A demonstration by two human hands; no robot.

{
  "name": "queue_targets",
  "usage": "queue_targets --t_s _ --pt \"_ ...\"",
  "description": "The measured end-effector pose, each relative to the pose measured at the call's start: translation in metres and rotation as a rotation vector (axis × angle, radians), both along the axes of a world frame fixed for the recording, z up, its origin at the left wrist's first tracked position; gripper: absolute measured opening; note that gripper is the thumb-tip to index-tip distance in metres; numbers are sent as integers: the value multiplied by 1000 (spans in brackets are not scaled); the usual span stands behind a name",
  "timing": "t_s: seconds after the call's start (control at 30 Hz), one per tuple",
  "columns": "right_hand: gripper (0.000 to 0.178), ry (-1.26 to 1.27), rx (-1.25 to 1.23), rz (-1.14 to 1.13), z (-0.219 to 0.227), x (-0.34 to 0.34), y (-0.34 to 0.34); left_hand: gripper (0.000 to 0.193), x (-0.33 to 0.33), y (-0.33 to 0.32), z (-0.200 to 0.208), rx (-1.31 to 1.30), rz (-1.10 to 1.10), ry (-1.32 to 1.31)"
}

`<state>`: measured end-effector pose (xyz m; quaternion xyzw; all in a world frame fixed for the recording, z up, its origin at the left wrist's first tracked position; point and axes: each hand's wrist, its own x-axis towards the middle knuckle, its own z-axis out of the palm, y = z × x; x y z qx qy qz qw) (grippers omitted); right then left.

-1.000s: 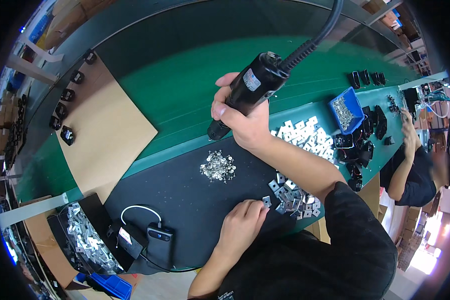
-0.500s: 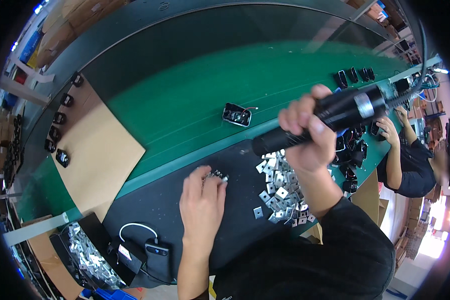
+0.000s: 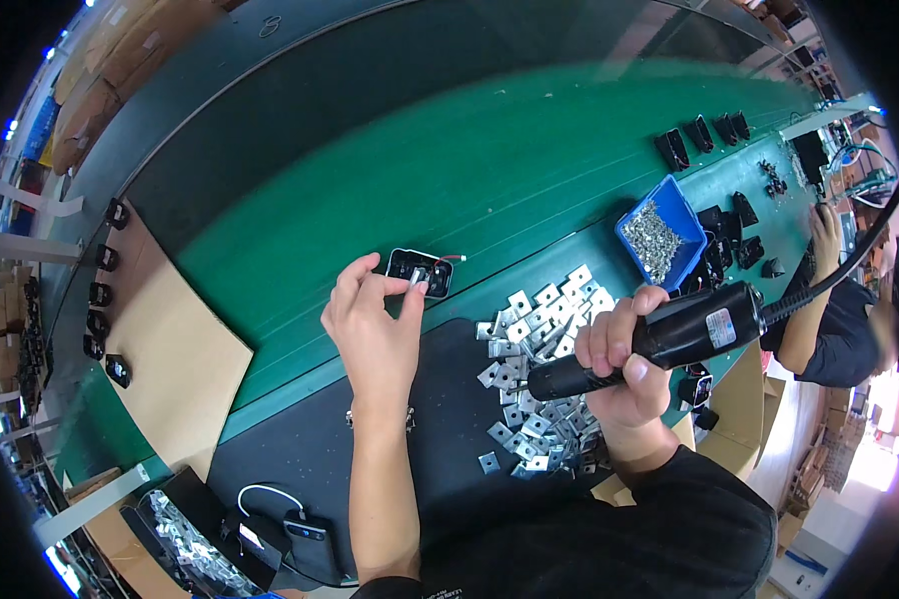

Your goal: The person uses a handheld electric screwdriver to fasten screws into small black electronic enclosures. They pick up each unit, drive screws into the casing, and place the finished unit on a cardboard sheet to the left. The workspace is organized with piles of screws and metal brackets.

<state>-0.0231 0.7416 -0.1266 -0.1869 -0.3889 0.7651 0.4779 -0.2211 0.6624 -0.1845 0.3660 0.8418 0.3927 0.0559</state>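
Note:
My left hand reaches over the green belt, thumb and fingers pinching a small silver metal piece. That piece is at the open side of a black housing with a pale rim and a red wire with a white plug. A black electric screwdriver is gripped in my right hand, tilted with its nose to the left. Its cable trails off to the upper right. Below the nose lies a heap of square silver metal plates with holes. My left forearm partly covers a few small parts on the black mat.
A blue bin of small metal parts stands on the bench, beside several black housings. More housings stand on the belt and along a cardboard sheet. At lower left are a box of metal strips and a power bank. A co-worker sits at right.
My left hand has moved from the small parts on the mat up to the housing. My right hand has lowered the screwdriver, uncovering the blue bin. The whole view has shifted somewhat.

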Motion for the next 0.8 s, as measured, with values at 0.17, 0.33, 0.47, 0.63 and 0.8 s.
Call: queue_targets --t_s 0.17,0.33,0.47,0.63,0.8 --pt "49 -20 -38 46 -3 3 7 11 0 6 -4 -70 -1 223" --pt "49 -10 -39 82 -4 4 8 21 -5 13 3 -70 21 -39" --pt "50 -2 -59 106 0 -2 4 25 -18 8 9 -92 -29 -119" --pt "49 40 -58 156 4 -10 -4 22 -15 -43 45 -58 -22 -4" --pt "47 101 -68 180 2 -19 -14 26 21 -137 63 -215 -9 37"
